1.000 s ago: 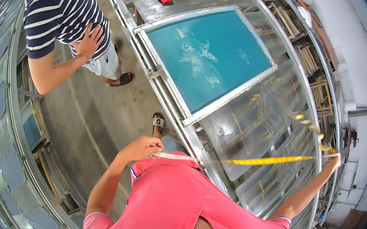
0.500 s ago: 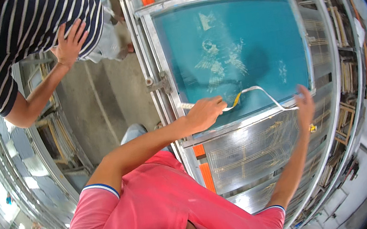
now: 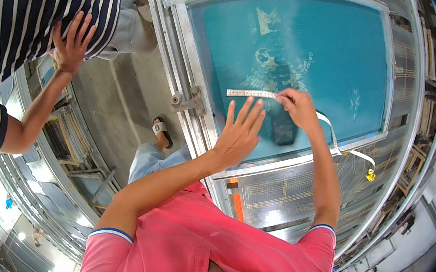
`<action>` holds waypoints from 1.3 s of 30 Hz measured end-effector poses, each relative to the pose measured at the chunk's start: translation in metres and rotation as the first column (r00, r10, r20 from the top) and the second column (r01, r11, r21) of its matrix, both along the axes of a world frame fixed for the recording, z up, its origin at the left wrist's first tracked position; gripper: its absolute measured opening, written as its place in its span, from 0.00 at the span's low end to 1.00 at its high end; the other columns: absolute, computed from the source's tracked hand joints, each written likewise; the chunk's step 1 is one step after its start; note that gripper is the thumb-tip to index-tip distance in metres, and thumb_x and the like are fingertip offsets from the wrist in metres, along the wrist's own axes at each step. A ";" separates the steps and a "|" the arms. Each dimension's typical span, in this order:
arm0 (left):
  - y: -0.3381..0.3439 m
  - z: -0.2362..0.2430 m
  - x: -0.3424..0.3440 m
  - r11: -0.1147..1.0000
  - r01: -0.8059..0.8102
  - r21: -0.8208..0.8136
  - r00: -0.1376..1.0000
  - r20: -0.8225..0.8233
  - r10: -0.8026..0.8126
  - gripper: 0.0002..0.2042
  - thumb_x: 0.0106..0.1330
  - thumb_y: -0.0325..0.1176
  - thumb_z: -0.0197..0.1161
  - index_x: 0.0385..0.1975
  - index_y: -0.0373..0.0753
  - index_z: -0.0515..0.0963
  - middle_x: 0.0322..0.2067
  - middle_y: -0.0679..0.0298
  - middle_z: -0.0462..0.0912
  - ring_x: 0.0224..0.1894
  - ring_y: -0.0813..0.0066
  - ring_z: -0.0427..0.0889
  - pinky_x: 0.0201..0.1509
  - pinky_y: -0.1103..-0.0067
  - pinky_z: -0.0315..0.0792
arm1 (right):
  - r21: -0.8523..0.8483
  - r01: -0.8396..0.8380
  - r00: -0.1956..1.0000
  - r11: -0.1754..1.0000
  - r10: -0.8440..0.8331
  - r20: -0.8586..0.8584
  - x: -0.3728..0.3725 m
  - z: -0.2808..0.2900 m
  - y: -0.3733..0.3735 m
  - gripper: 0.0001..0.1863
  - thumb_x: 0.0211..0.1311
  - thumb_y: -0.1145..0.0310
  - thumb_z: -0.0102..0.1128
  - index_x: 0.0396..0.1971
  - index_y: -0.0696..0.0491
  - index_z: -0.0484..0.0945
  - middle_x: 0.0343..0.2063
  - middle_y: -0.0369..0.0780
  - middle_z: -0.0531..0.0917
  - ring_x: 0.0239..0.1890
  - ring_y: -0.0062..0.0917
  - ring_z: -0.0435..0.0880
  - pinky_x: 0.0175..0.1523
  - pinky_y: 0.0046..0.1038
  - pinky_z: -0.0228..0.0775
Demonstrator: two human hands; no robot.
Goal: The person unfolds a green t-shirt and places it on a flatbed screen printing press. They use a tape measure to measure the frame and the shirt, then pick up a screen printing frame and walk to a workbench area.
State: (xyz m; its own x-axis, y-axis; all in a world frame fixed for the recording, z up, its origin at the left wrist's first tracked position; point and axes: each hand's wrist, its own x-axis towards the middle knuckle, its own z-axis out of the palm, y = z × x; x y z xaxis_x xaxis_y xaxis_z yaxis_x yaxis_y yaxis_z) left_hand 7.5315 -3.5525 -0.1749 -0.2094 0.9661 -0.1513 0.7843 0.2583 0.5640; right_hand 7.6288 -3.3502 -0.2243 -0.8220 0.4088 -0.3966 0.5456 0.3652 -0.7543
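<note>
A framed teal screen (image 3: 338,50) with pale printed marks lies across the metal table, a dark shape showing at its centre. A white tape measure (image 3: 248,93) stretches over the mesh. My right hand (image 3: 297,107) pinches it near the middle of the screen; the rest loops down over the front frame to a yellow end (image 3: 370,175). My left hand (image 3: 238,132) has its fingers spread just below the straight length of tape, on or just over the mesh.
A person in a striped shirt (image 3: 20,35) stands at the upper left, hand on midriff. A metal rail (image 3: 163,45) with a clamp (image 3: 188,102) runs along the screen's left. Racks of frames (image 3: 84,174) line the left; more frames (image 3: 422,160) are at the right.
The tape, held out over my waist and rightward earlier, now lies on the screen. My right hand has moved inward onto it; my left hand has released it and spread its fingers.
</note>
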 end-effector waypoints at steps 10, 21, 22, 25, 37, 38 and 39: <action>-0.015 -0.026 0.004 0.949 -0.169 -0.265 0.985 -0.071 0.156 0.45 0.59 0.60 0.57 0.64 0.25 0.56 0.69 0.42 0.43 0.72 0.45 0.39 0.69 0.46 0.38 | -0.131 -0.161 0.981 0.978 0.173 0.086 -0.033 -0.008 0.021 0.08 0.58 0.73 0.62 0.37 0.57 0.79 0.16 0.40 0.76 0.18 0.24 0.70 0.26 0.28 0.61; -0.016 -0.041 0.001 0.945 -0.192 -0.265 0.977 -0.138 0.160 0.45 0.61 0.61 0.52 0.64 0.23 0.54 0.70 0.43 0.43 0.73 0.50 0.39 0.70 0.49 0.38 | -0.108 -0.144 0.987 0.984 0.151 0.056 -0.035 -0.012 0.027 0.05 0.58 0.74 0.60 0.33 0.59 0.80 0.15 0.39 0.73 0.17 0.19 0.66 0.24 0.25 0.57; -0.016 -0.041 0.000 0.946 -0.190 -0.264 0.979 -0.124 0.162 0.45 0.61 0.61 0.52 0.64 0.23 0.54 0.70 0.43 0.43 0.73 0.50 0.39 0.70 0.49 0.38 | -0.115 -0.135 0.988 0.984 0.142 0.061 -0.035 -0.013 0.027 0.05 0.58 0.74 0.60 0.33 0.59 0.80 0.15 0.39 0.73 0.17 0.18 0.66 0.24 0.25 0.57; -0.017 -0.042 0.001 0.948 -0.190 -0.257 0.979 -0.117 0.165 0.46 0.61 0.61 0.53 0.64 0.23 0.54 0.70 0.44 0.43 0.73 0.50 0.39 0.70 0.49 0.38 | -0.117 -0.117 0.989 0.986 0.126 0.077 -0.036 -0.013 0.029 0.06 0.58 0.74 0.60 0.33 0.59 0.79 0.15 0.39 0.74 0.17 0.18 0.66 0.24 0.25 0.57; -0.017 -0.042 -0.001 0.949 -0.178 -0.259 0.981 -0.126 0.149 0.46 0.59 0.60 0.56 0.63 0.21 0.56 0.69 0.41 0.43 0.73 0.48 0.40 0.70 0.49 0.40 | -0.005 -0.126 0.986 0.992 0.126 0.112 -0.041 -0.013 0.024 0.06 0.54 0.71 0.62 0.30 0.56 0.78 0.14 0.38 0.75 0.17 0.20 0.69 0.24 0.27 0.59; -0.017 -0.042 -0.002 0.951 -0.178 -0.254 0.981 -0.125 0.150 0.46 0.59 0.60 0.56 0.63 0.20 0.56 0.69 0.40 0.43 0.73 0.48 0.40 0.70 0.49 0.40 | -0.012 -0.118 0.986 0.993 0.118 0.117 -0.041 -0.013 0.024 0.06 0.54 0.71 0.62 0.30 0.56 0.78 0.14 0.38 0.75 0.17 0.20 0.69 0.24 0.26 0.59; -0.017 -0.041 -0.002 0.952 -0.178 -0.248 0.981 -0.123 0.151 0.46 0.59 0.60 0.56 0.62 0.20 0.56 0.69 0.40 0.43 0.73 0.47 0.40 0.70 0.49 0.40 | -0.019 -0.110 0.986 0.994 0.111 0.121 -0.041 -0.012 0.024 0.06 0.54 0.71 0.62 0.30 0.56 0.78 0.14 0.38 0.76 0.17 0.20 0.69 0.24 0.26 0.59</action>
State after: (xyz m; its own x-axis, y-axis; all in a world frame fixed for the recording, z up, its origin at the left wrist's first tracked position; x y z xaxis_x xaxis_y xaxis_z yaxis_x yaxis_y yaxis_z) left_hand 7.5294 -3.5697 -0.2164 -0.3896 0.8479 -0.3596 0.7680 0.5146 0.3812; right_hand 7.5874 -3.3267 -0.2362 -0.8072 0.3126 -0.5008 0.5903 0.4197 -0.6895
